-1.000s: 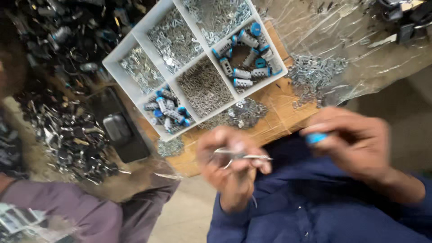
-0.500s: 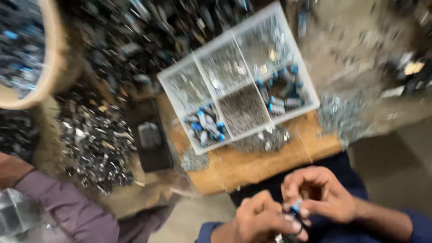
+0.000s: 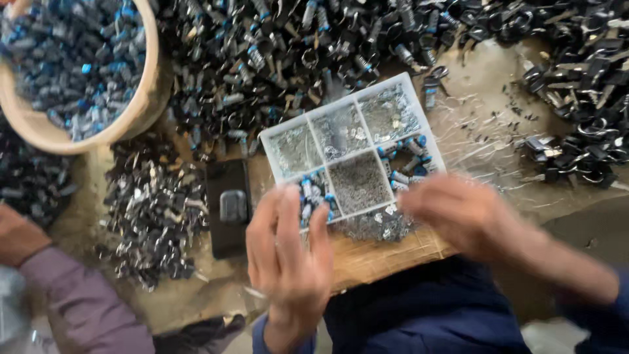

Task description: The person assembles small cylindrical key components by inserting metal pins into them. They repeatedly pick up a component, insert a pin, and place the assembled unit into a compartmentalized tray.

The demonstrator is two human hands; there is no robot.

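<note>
A white divided tray [image 3: 335, 106] sits on a wooden board [image 3: 386, 259] in front of me. Its compartments hold small silver metal bits [image 3: 357, 180] and blue-capped metal parts [image 3: 407, 160]. My left hand [image 3: 288, 255] lies flat with fingers spread, its fingertips on the tray's near-left compartment of blue-capped parts. Nothing shows in its grip. My right hand [image 3: 465, 216] is blurred by motion at the tray's near-right corner, and I cannot make out whether it holds anything.
A round wooden bowl [image 3: 141, 98] of blue-capped parts stands at the top left. Heaps of dark metal parts [image 3: 262, 52] surround the tray, with more [image 3: 151, 210] to its left. A black phone [image 3: 229, 210] lies left of the tray. A co-worker's hand [image 3: 19, 233] and purple sleeve [image 3: 85, 308] are at the left.
My hands were joined over my lap working a small blue-tipped piece; both have now reached up to the tray. The view has shifted, bringing the bowl into sight.
</note>
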